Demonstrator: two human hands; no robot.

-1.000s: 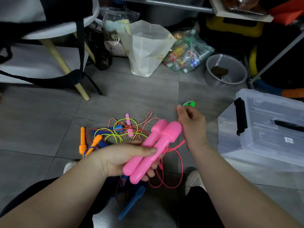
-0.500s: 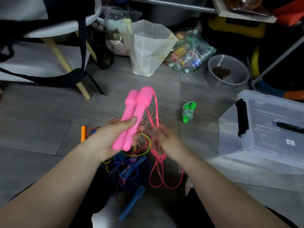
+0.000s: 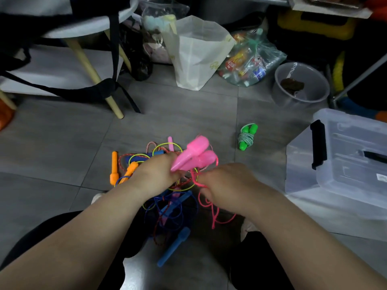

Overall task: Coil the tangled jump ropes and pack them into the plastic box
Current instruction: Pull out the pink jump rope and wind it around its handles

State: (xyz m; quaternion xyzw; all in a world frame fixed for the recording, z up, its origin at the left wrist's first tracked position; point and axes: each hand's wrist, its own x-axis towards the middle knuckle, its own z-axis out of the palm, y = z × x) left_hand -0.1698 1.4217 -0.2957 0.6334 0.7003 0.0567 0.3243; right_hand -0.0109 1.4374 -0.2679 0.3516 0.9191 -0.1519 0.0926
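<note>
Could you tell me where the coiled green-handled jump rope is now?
Head view, right of centre: the coiled green-handled jump rope lies between the tangled rope pile and the clear plastic box.

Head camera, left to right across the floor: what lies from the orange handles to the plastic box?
Orange handles, pink handles gripped by the left hand, coiled green rope, plastic box. Right hand, gripping the pink cord, overlaps; omitted.

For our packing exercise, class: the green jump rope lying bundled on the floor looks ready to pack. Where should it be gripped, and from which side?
Grip the green jump rope at its cord-wrapped middle, coming from above, with fingers spanning both handles. The handles lie flat and side by side, so a pinch there should keep the bundle together.
</note>
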